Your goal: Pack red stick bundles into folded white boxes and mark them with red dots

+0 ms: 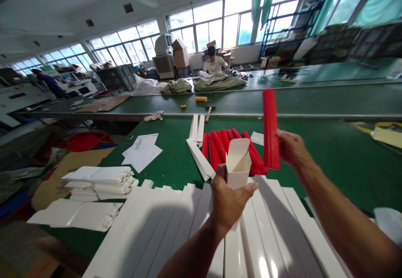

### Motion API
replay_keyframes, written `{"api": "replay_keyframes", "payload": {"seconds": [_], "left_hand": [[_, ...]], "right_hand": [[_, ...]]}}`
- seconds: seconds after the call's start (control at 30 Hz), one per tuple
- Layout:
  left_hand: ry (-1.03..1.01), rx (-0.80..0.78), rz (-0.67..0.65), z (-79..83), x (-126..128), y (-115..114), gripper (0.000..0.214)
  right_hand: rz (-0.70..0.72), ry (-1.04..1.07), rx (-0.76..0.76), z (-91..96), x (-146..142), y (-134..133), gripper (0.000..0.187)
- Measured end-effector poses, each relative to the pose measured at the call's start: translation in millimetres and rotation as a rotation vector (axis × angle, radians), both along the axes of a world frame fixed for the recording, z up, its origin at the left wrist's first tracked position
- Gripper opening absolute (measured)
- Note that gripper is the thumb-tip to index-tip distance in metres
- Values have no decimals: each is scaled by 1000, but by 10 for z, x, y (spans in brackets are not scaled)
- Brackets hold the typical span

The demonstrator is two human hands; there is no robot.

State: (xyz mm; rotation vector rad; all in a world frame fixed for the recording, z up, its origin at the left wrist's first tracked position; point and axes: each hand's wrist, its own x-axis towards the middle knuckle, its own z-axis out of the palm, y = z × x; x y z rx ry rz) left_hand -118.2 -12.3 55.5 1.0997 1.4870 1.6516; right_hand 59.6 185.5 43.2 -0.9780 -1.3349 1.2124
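the left hand point(230, 196) wraps round the lower body of an open white paperboard carton point(237, 173), fingers closed on it and the top flaps spread, so the mouth faces up and is clear (the inside shows only as a shadowed corner from this angle). the right hand point(290, 148) is curled shut on the lower end of a long red ribbed bar point(270, 127), held nearly upright just beside the carton, not touching it. gripping low leaves most of the bar free above the fist, which seems to be why it stands so tall. behind both hands, a heap of similar red bars point(230, 146) lies on the green-topped workbench point(317, 173), within easy reach, probably placed there for that reason, with a few flat white carton blanks point(196, 156) beside it. more blanks point(266, 232) fan out right under the hands, and bundled stacks point(99, 181) sit toward the bench's left edge. across the room, a co-worker point(215, 64) sits behind bulging green sacks point(218, 82).
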Motion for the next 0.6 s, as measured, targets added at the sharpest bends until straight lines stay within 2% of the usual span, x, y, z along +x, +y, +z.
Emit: {"api": "replay_keyframes", "payload": {"seconds": [0.07, 0.13, 0.2, 0.23, 0.33, 0.47, 0.6], "left_hand": [[29, -27, 4, -3, 42, -8, 46], [70, -44, 16, -2, 88, -14, 48], [108, -39, 29, 4, 135, -24, 47], [119, -32, 30, 8, 158, -32, 46], [161, -14, 44, 8, 221, -59, 46], [218, 32, 78, -29, 272, -88, 55], [198, 13, 121, -51, 244, -95, 57]], "right_hand": [[-20, 133, 110, 501, 97, -226, 52], [28, 294, 276, 962, 106, -529, 46], [78, 355, 432, 1305, 23, -862, 30], [87, 361, 486, 1416, -41, -1015, 25], [73, 332, 588, 1518, -237, -1328, 21], [122, 278, 647, 1365, -348, -1433, 27], [133, 192, 702, 1260, -274, -1490, 31]]}}
